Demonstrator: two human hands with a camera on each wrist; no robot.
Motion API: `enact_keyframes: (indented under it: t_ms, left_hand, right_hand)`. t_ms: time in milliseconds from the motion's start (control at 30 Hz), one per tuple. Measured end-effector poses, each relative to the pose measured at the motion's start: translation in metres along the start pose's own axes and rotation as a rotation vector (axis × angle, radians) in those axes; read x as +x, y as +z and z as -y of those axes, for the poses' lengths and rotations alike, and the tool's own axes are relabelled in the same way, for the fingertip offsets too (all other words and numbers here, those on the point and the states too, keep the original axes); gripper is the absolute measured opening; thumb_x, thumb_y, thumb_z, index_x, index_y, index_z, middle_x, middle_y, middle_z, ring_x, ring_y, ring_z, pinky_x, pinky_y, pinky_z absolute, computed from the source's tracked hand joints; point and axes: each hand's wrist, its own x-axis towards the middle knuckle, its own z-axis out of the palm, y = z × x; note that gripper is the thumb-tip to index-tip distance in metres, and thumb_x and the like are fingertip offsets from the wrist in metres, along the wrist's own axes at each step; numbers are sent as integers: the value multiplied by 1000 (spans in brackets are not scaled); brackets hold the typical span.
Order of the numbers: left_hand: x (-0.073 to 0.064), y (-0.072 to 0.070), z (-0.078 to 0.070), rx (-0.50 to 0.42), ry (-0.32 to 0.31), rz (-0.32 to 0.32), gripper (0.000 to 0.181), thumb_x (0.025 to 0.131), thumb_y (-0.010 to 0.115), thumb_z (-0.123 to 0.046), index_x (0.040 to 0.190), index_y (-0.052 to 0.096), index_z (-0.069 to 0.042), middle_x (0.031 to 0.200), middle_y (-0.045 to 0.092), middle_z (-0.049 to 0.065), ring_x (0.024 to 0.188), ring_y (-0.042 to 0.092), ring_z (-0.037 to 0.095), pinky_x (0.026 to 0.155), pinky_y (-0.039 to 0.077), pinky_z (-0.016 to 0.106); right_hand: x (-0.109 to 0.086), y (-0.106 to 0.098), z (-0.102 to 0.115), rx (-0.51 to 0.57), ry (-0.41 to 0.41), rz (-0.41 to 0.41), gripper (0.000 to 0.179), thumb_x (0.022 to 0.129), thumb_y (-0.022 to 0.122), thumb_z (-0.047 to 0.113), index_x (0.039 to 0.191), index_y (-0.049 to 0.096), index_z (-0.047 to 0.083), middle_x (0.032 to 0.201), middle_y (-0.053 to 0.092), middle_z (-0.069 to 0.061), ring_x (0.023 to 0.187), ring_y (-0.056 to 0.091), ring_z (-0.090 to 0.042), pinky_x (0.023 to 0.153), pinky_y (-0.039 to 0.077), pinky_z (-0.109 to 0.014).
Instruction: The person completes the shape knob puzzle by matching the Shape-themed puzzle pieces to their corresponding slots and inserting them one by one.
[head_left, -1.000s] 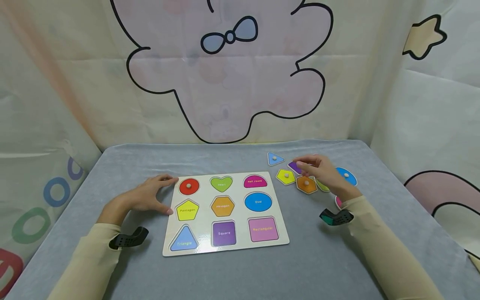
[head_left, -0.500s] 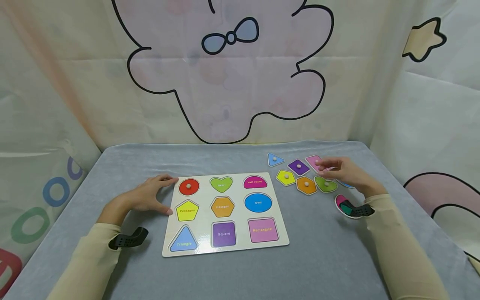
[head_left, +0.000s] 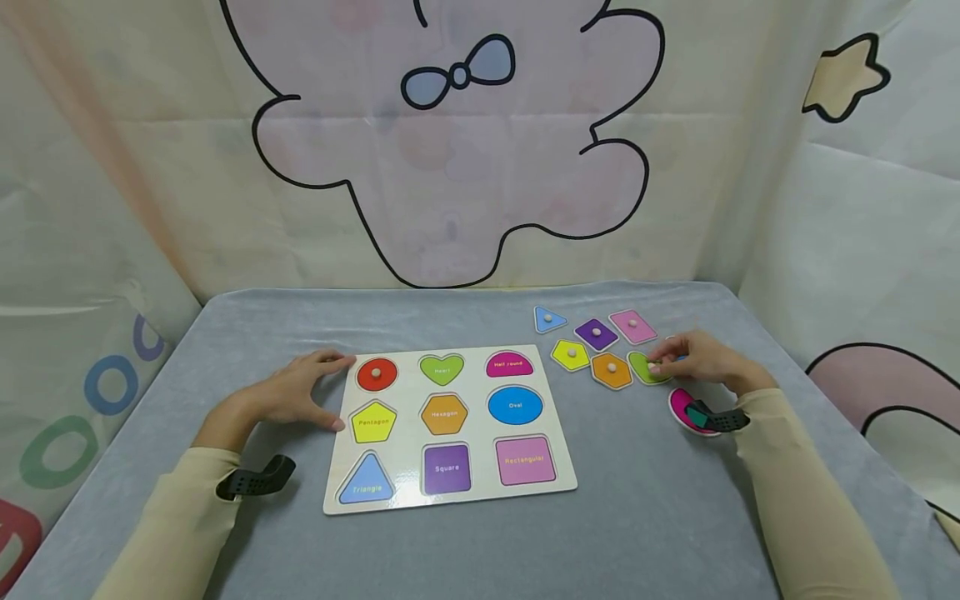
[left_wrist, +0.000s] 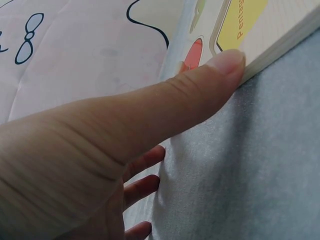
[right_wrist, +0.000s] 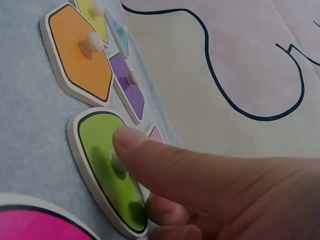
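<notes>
My left hand (head_left: pixel 298 390) rests at the left edge of the white shape board (head_left: pixel 408 493), thumb on the edge and fingers spread toward the far corner. A red circle piece (head_left: pixel 377 375) with a knob sits in its slot on the board. At the right, my right hand (head_left: pixel 701 360) has thumb and curled fingers at the green heart piece (right_wrist: pixel 107 172), which lies on the cloth. Its thumb overlaps the white knob (right_wrist: pixel 118 162) in the right wrist view. Most of the blue oval piece is hidden under this hand.
Around the heart lie orange hexagon (head_left: pixel 611 372), yellow pentagon (head_left: pixel 568 357), purple square (head_left: pixel 592 337), blue triangle (head_left: pixel 545 323) and pink rectangular (head_left: pixel 628 332) pieces. A magenta piece (head_left: pixel 681 404) is partly covered by the right wrist camera (head_left: pixel 720 418). A grey cloth (head_left: pixel 480 550) covers the table.
My right hand has moved rightward from the purple square, past the pink piece, then down to the green heart. The left hand and board have stayed put.
</notes>
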Motion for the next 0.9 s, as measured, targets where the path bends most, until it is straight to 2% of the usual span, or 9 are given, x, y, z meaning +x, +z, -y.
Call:
enact_keyframes:
  t_ms: [233, 433, 700, 900]
  left_hand:
    - [-1, -1, 1, 6, -3, -1, 107, 69, 90, -45, 156, 37, -11, 157, 33, 25, 138, 31, 50, 108, 30, 77]
    - [-1, 0, 2, -2, -1, 0, 107, 70, 90, -46, 157, 37, -12, 157, 33, 24, 139, 31, 49, 109, 30, 77]
    - [0, 0, 2, 1, 5, 0, 107, 70, 90, -46, 157, 36, -12, 157, 33, 24, 139, 31, 49, 109, 30, 77]
    - [0, -1, 1, 4, 11, 4, 107, 70, 90, -46, 157, 37, -11, 157, 34, 24, 139, 31, 48, 109, 30, 76]
  right_hand:
    - [3, 2, 1, 21, -7, -1, 38, 91, 76, 26, 112, 69, -5, 77, 52, 5, 72, 48, -9, 63, 40, -22]
    - [1, 0, 3, -34, -26, -26, 35, 95, 72, 25, 113, 69, -4, 82, 57, 4, 75, 47, -10, 64, 39, -23]
    - [-3, -5, 9, -40, -33, -126, 42, 96, 69, 34, 120, 70, -1, 91, 60, 0, 81, 50, -12, 63, 43, -24]
    - [-2, -5, 12, -15, -38, -172, 45, 97, 69, 34, 123, 68, -3, 93, 61, -1, 81, 52, -14, 64, 47, -25]
